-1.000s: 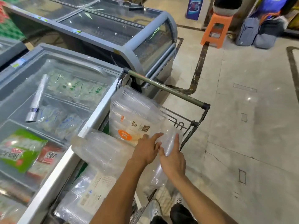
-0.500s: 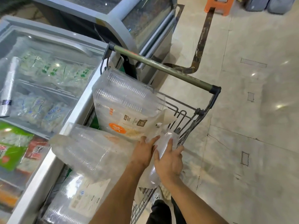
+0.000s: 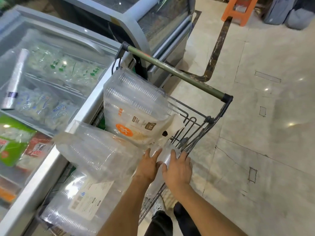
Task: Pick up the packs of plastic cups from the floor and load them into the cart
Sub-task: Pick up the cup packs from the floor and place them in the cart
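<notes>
Pressed slim cup pack (image 3: 167, 156) down inside cart (image 3: 207, 124), against its right wire wall. Left hand (image 3: 148, 165) and right hand (image 3: 178, 167) lay flat on it, fingers spread, likely wedging it beside bigger packs (image 3: 136, 114) to keep load stable.

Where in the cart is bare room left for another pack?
Only the wire corner under the handle, right of the orange-label pack. Elsewhere crowded: slanted pack, bottom pack, and both hands pressing a sleeve.
</notes>
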Demonstrator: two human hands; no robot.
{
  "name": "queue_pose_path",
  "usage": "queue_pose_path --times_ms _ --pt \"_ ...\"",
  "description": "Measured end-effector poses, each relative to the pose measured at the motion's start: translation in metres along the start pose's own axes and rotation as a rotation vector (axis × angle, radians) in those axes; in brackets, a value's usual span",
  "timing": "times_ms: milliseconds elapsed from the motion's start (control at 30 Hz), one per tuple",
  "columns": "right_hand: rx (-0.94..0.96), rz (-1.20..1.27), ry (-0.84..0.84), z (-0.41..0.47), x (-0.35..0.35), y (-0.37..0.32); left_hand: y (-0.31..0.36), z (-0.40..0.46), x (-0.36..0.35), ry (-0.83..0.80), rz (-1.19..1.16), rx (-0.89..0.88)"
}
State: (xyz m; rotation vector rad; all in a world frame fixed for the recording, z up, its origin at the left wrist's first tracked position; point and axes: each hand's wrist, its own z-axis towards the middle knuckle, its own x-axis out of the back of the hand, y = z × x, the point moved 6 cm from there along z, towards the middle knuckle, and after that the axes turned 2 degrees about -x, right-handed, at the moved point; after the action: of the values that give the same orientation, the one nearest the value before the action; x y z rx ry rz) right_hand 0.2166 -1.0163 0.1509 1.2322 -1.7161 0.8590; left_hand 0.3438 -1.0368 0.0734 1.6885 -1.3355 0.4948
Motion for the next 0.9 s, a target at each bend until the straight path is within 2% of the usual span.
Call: queue_pose_path --times_ms 100,367,633,900 --pt "0.157 -0.016 0.052 0.002 0.023 0.0 0.005 -0.033 0.017 0.091 -0.065 0.022" --pt "0.673 -0.004 0.025 0.003 0.061 -0.019 0.013 -0.155 0.064 0.606 -0.129 0.266" --pt "1.2 -0.096 -0.05 -0.061 0.087 -0.069 0.027 -0.296 0.074 0.962 -0.111 0.781" --pt "1.626 -0.094 -0.106 -0.226 0.068 -0.096 0.061 -0.486 -0.015 1.13 -0.171 1.334"
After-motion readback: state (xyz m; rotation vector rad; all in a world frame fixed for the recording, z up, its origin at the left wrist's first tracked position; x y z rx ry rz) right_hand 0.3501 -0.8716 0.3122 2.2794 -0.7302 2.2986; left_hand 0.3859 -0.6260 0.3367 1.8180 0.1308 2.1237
